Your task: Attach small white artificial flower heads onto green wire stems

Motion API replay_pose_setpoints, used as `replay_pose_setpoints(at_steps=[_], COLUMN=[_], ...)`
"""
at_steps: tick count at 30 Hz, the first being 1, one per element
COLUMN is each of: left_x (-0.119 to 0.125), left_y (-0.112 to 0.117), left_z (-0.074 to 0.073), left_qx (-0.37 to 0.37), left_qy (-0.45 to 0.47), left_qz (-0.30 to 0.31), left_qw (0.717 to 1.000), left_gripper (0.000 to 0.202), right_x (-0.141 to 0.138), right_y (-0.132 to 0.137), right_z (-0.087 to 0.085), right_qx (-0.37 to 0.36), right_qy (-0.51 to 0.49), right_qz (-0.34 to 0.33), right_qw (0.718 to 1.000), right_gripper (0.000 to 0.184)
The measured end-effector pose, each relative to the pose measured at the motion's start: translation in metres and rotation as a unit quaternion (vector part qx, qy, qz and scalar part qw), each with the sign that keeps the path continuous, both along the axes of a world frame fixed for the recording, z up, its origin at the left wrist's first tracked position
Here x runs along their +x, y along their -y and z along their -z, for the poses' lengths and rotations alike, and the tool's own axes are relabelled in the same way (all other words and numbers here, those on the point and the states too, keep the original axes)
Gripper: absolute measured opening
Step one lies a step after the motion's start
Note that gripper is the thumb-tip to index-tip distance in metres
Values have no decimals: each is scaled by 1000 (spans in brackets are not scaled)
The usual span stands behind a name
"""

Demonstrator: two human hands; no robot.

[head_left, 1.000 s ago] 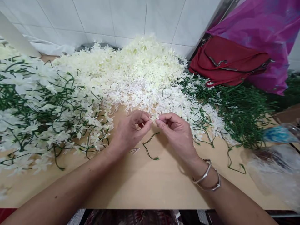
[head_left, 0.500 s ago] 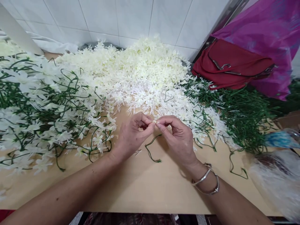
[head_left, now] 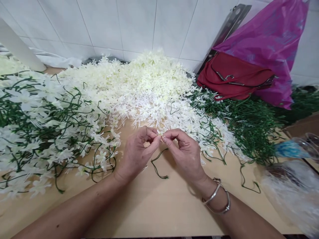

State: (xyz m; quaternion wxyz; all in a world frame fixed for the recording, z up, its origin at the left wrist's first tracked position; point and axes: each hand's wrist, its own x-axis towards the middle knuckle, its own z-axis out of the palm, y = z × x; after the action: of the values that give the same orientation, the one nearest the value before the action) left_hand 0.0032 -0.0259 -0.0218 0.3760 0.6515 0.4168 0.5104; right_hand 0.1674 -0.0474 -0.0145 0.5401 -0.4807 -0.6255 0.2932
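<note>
My left hand (head_left: pixel 137 151) and my right hand (head_left: pixel 185 152) meet at their fingertips above the table (head_left: pixel 149 205). Both pinch a small white artificial flower (head_left: pixel 160 133), mostly covered by the fingers. Under the hands a curved green plastic stem (head_left: pixel 158 169) lies on the tabletop; whether it joins the flower I cannot tell. Beyond my fingers spreads a heap of loose white and cream flower pieces (head_left: pixel 149 79). To the left of my left hand is a pile of white flowers on green stems (head_left: pixel 57 129).
Green stems (head_left: pixel 251 129) are heaped at the right. Behind them sit a red handbag (head_left: pixel 234 76) and a purple plastic bag (head_left: pixel 269 39) against the tiled wall (head_left: pixel 137 26). A clear plastic bag (head_left: pixel 294 189) lies at the right edge, near a blue-patterned packet (head_left: pixel 290 148).
The view has shifted, so the scene sits lower and slightly left in the picture. Both hands keep the same pinch on the flower, with hardly any finger movement.
</note>
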Motion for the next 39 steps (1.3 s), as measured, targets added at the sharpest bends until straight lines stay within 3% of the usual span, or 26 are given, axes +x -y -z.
replay_pose_setpoints(at_steps=[6,10,16,25,30,35,39], left_x=[0,1,1,-5,-4,0,1], left_y=[-5,-4,-3,-4,-1,4,8], left_z=[4,2,-9,-11,-8,-6,-6], left_qx=[-108,-114,-124,-115,-90,-43,-8], left_qy=[135,152,197,220,175,101,71], left_qz=[65,85,73,105,126,49,36], left_qw=[983,978,970,963,972,993,997], left_gripper=[20,20,28,11,7,11,10], right_x=[5,6,3,3,1,-1,-4], right_y=[-1,-2,1,1,1,4,8], right_z=[-5,-6,-9,-8,-8,-9,-9], right_qx=[114,177,220,208,206,213,190], right_qy=[105,174,194,153,141,145,110], right_qz=[8,16,15,35,22,55,70], right_qw=[988,969,956,965,968,965,973], right_gripper=[15,19,21,24,24,21,19])
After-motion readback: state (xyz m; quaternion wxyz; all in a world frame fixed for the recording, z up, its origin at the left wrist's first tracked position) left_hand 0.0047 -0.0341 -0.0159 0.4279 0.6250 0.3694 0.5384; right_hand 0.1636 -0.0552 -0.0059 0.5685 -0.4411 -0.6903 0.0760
